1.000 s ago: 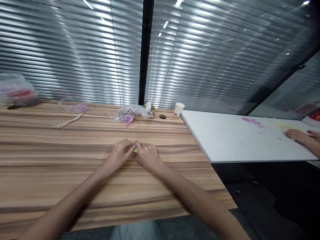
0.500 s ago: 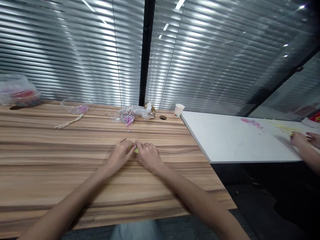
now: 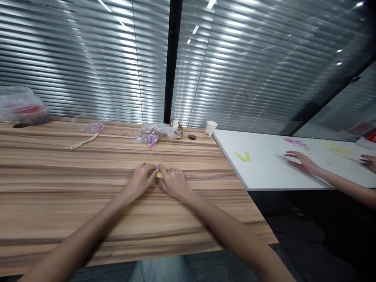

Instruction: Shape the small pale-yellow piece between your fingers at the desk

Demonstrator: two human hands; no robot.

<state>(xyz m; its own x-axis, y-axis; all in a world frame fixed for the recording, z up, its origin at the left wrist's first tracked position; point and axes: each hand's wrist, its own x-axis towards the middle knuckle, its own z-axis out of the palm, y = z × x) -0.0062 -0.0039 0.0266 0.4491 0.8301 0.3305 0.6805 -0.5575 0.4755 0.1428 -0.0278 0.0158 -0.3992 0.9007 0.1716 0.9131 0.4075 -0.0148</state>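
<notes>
Our left hand (image 3: 141,177) and right hand (image 3: 175,182) both pinch a yellow piece (image 3: 159,175), left of the cup (image 3: 210,128) and nearer us. We judge the work underway: the piece is gripped, not yet set down; how much remains, we cannot tell.

This is an office — blinds (image 3: 96,74) behind glass (image 3: 249,82), 2 desks (image 3: 73,192), cable holes (image 3: 192,137).

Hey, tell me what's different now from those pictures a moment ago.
The co-worker's hand has moved left across the white table. A V-shaped yellow strip now lies there, probably let go by that hand. Your left hand and right hand stayed put, holding the small yellow piece; the paper cup hasn't moved either.
</notes>
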